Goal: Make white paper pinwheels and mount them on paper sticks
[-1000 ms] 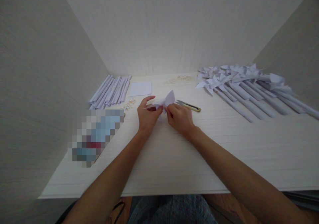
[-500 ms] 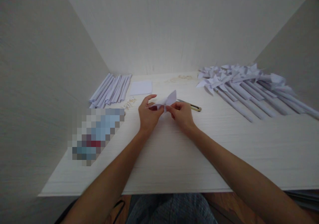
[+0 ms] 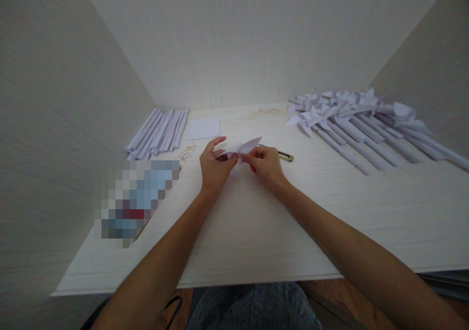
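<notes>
Folded white paper piece [image 3: 245,147]: pinched between left hand [image 3: 214,168] and right hand [image 3: 266,166], fingertips pressed on it; mid-table [image 3: 256,232]. Cutter [image 3: 284,156]: just behind right hand.

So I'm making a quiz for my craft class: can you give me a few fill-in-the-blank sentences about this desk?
1. Both the left hand and the right hand pinch a folded piece of white ____.
2. The finished pinwheels lie on the ____ side of the table.
3. The rolled paper sticks lie on the ____ side.
4. The flat paper square lies just ____ of those sticks.

Missing words: paper; right; left; right
</notes>
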`<state>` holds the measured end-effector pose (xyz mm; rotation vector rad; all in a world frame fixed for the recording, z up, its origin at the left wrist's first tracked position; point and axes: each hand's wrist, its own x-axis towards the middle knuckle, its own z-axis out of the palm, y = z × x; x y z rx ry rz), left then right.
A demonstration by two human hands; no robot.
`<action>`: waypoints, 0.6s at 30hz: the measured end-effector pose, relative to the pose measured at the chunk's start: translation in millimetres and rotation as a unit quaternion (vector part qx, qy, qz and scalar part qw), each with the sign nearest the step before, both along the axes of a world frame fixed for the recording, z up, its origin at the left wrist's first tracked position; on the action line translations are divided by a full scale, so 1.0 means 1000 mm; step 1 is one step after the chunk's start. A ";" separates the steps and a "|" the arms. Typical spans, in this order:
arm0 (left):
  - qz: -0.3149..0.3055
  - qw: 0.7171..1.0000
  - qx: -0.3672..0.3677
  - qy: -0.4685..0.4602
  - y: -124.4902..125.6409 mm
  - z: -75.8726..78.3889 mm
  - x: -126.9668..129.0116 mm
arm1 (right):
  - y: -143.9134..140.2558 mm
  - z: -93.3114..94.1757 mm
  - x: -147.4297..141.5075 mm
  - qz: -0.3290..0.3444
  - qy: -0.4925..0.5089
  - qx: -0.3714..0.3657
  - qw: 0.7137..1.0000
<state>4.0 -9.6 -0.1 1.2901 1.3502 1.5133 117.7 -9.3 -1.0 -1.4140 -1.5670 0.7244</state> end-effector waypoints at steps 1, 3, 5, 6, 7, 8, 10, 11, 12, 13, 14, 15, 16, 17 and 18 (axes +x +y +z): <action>-0.002 1.000 0.002 0.004 0.000 -0.001 0.000 | -0.001 0.000 0.000 -0.005 -0.016 0.015 1.000; 0.000 1.000 0.007 0.010 0.001 -0.001 -0.001 | -0.004 0.001 0.002 -0.007 -0.111 0.089 0.990; 0.003 1.000 0.008 0.012 0.001 -0.001 -0.001 | -0.007 0.003 0.005 0.020 -0.232 0.168 0.958; 0.005 1.000 0.008 0.013 0.001 -0.001 -0.001 | -0.009 0.004 0.006 0.039 -0.280 0.195 0.939; 0.006 1.000 0.006 0.012 0.001 -0.001 -0.002 | -0.010 0.005 0.006 0.052 -0.312 0.209 0.925; 0.006 1.000 0.005 0.011 0.000 -0.001 -0.002 | -0.010 0.005 0.006 0.052 -0.329 0.213 0.919; 0.006 1.000 0.006 0.007 0.000 0.000 -0.002 | -0.010 0.003 0.004 0.026 -0.321 0.199 0.926; 0.006 1.000 0.009 0.006 0.000 0.000 -0.001 | -0.009 0.002 0.002 0.006 -0.301 0.186 0.935; 0.005 1.000 0.014 0.004 0.000 -0.001 -0.001 | -0.008 0.000 0.001 -0.011 -0.274 0.174 0.946; 0.005 1.000 0.020 0.003 0.001 -0.001 -0.001 | -0.008 -0.002 -0.001 -0.023 -0.244 0.165 0.955; 0.005 1.000 0.024 0.001 0.001 -0.001 -0.001 | -0.007 -0.004 -0.002 -0.032 -0.216 0.163 0.962; 0.006 1.000 0.026 -0.001 0.002 -0.001 -0.001 | -0.007 -0.006 -0.003 -0.037 -0.194 0.165 0.966; 0.007 1.000 0.027 -0.003 0.002 -0.001 0.000 | -0.007 -0.008 -0.004 -0.039 -0.178 0.172 0.968; 0.009 1.000 0.026 -0.005 0.002 -0.001 0.000 | -0.007 -0.009 -0.004 -0.040 -0.167 0.182 0.968; 0.013 1.000 0.025 -0.006 0.002 -0.001 0.000 | -0.007 -0.009 -0.004 -0.039 -0.161 0.190 0.968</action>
